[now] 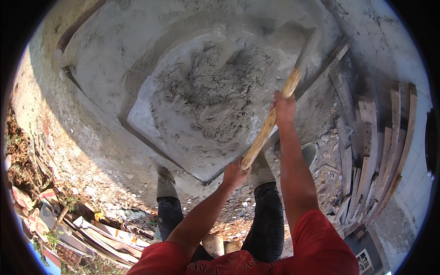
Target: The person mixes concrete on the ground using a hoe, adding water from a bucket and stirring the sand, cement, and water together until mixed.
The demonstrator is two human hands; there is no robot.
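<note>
Both my hands are closed round the wooden handle (265, 133) of a hoe. My left hand (235, 174) grips its near end, close to my body. Farther up the shaft is my right hand (284, 107). The handle slants away to the upper right, its far part coated in grey. A mortar-covered blade (291, 35) seems to sit across the far end, at the edge of the mix; its outline is hard to make out. In front of me a rough heap of wet grey mortar (220, 91) lies on a flat mixing area with a paler, wet border.
A straight raised edge (153, 147) meets a corner near my feet. Long wooden planks (373, 156) are stacked at the right, beside pale tiles (415, 68). Rubble and scrap boards (103, 236) lie at the lower left. My boots stand just outside the mixing area.
</note>
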